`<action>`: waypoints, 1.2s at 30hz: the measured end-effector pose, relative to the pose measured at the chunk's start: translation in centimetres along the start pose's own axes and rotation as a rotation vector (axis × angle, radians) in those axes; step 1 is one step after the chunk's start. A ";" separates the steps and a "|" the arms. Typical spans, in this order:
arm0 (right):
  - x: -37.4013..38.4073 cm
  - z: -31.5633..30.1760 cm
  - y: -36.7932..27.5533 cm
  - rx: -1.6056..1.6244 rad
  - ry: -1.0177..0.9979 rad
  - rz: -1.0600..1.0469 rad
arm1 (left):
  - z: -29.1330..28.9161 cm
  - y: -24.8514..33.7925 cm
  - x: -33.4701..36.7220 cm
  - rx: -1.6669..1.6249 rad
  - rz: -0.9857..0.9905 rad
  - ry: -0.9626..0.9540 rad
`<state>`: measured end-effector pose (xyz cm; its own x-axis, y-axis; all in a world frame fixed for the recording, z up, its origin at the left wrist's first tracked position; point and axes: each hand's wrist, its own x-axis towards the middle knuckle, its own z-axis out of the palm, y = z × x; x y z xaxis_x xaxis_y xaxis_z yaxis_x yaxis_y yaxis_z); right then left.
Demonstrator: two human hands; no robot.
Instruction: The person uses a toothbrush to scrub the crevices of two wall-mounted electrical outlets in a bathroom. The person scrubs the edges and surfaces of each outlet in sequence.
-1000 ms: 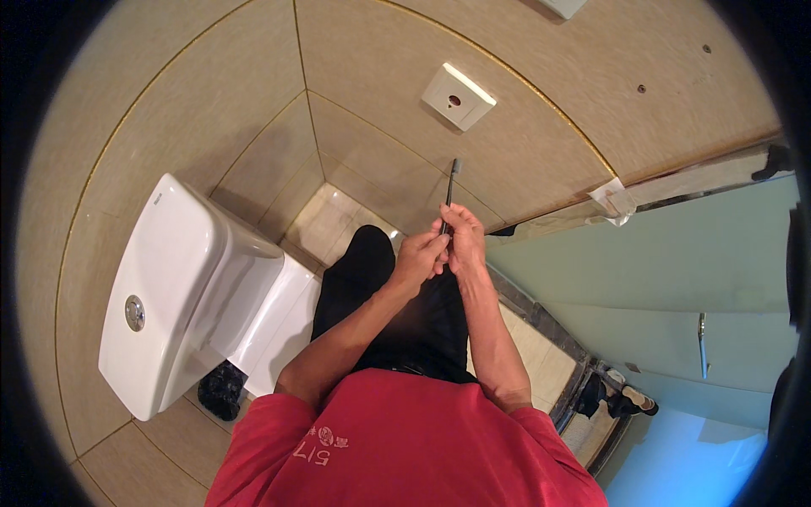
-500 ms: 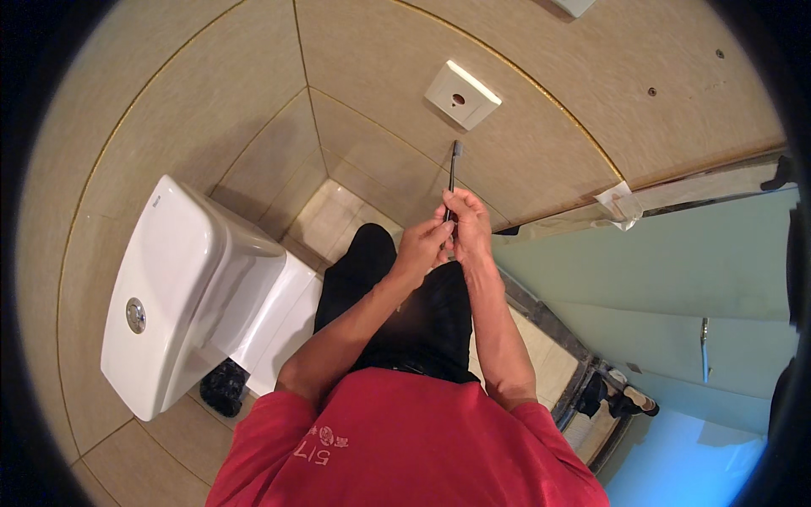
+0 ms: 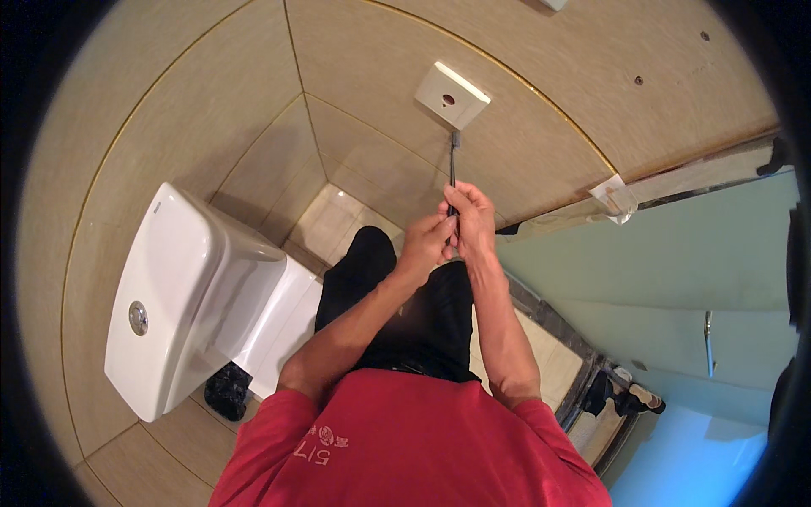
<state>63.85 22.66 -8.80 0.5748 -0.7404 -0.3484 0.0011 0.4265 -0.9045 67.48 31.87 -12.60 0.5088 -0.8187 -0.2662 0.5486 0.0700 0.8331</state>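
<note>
A slim dark toothbrush [image 3: 453, 162] points up and away from me, its grey bristled head near the lower edge of a white wall plate [image 3: 453, 95]; whether they touch I cannot tell. My right hand [image 3: 473, 218] is closed round the brush's handle. Just left of it, my left hand [image 3: 425, 245] is closed too, its fingers pressed against the lower end of the handle. The handle's end is mostly hidden by the fingers of both hands. The wall plate is square, with a reddish-brown hole in its middle.
To my left stands a white toilet [image 3: 160, 304] with a round chrome button [image 3: 138, 318] on its tank. A black plastic bag [image 3: 227, 391] lies beside its base. On the right is a pale green door [image 3: 642, 270] with a metal handle [image 3: 709, 343]. Tiled walls close in ahead.
My view has shifted slightly, so the wall plate and toilet sit a little differently. The brush head now appears closer to the plate's lower edge. Both hands keep their grip.
</note>
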 end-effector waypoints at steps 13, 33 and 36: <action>-0.3 0.5 -1.2 -0.071 0.012 -0.020 | 0.6 1.2 0.4 -0.052 0.014 -0.005; 0.4 0.8 -1.5 -0.072 -0.039 -0.097 | 0.7 2.7 0.2 -0.139 -0.029 -0.056; 0.6 1.7 -2.7 -0.076 -0.070 -0.126 | 1.0 3.7 0.7 -0.163 0.013 -0.069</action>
<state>65.57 21.96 -6.20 0.6294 -0.7465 -0.2159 0.0164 0.2906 -0.9567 69.17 30.95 -9.26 0.4733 -0.8537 -0.2172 0.6454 0.1682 0.7451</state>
